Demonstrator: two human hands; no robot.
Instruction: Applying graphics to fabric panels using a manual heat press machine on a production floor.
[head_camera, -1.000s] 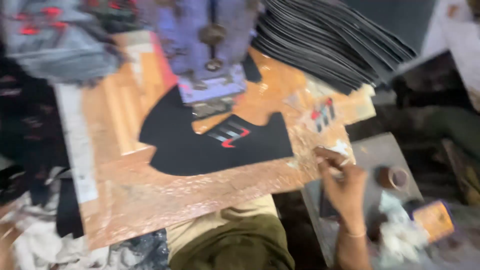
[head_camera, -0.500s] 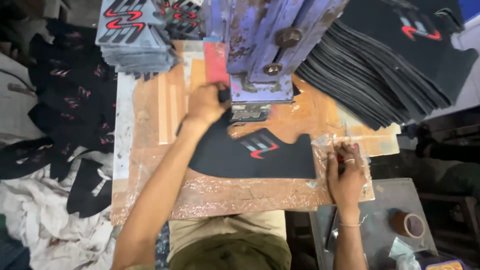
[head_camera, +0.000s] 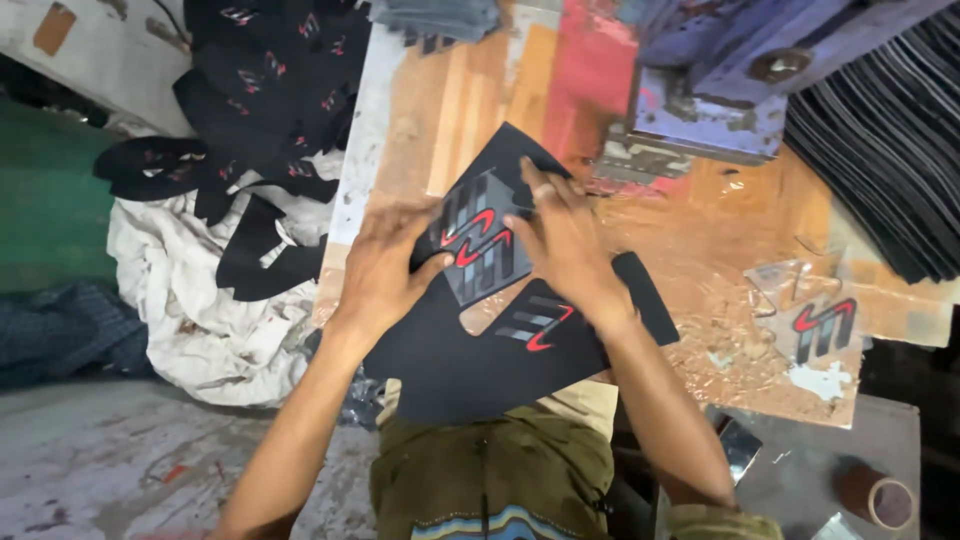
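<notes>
A black shoe-upper piece with a grey and red striped emblem lies at the near edge of the wooden bench. My left hand and my right hand both press a second grey and red emblem patch onto the upper part of this black piece. Fingers of both hands lie flat on the patch and fabric. The blue press machine stands just beyond my right hand.
A tall stack of black cut pieces sits at the right. A clear film with a red and grey emblem lies on the bench's right side. Finished black pieces lie on white cloth at the left. A tape roll sits lower right.
The black piece has slid toward me and away from the press. My right hand came from the bench's right edge onto the piece, and both hands now press a patch on it.
</notes>
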